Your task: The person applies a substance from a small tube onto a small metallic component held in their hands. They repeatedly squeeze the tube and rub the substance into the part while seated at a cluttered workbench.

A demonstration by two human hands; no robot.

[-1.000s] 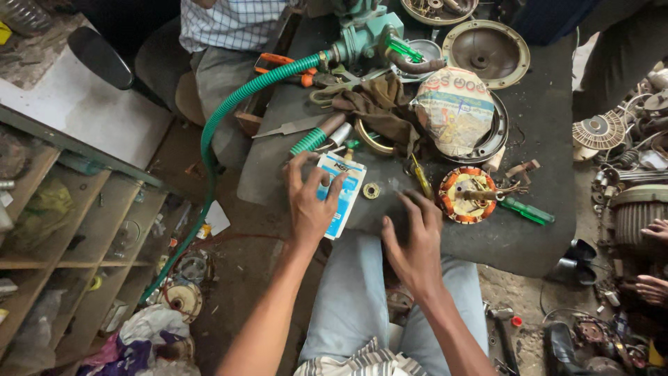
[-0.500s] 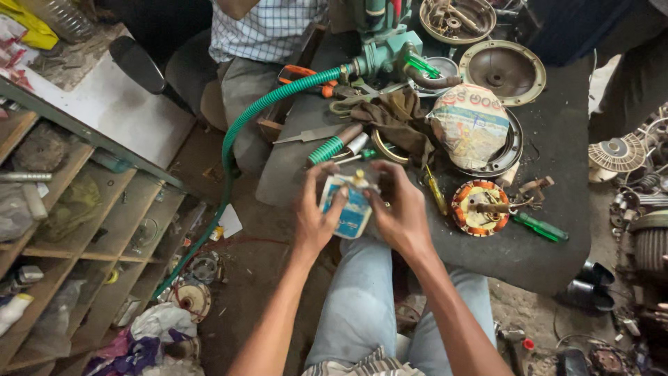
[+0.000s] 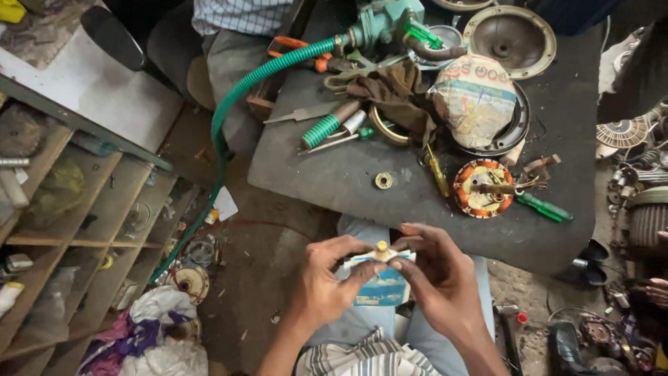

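Blue-white packet [image 3: 379, 282] now lifted off table [image 3: 334, 174], both hands.

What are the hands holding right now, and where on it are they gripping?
Both the left hand and right hand hold a small blue-and-white tube, fingertips pinching its top end beside the yellow nozzle.

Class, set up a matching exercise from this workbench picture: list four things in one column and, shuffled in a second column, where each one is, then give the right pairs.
Things:
1. small blue and white packet
2. ribbed green hose
3. small brass ring
4. green-handled screwdriver

Places:
A. lying alone on a bare part of the dark table
B. held between the left hand and right hand
C. just right of the round orange copper-wound coil
D. running from the green pump down off the table to the floor

Pairs: 1-B, 2-D, 3-A, 4-C
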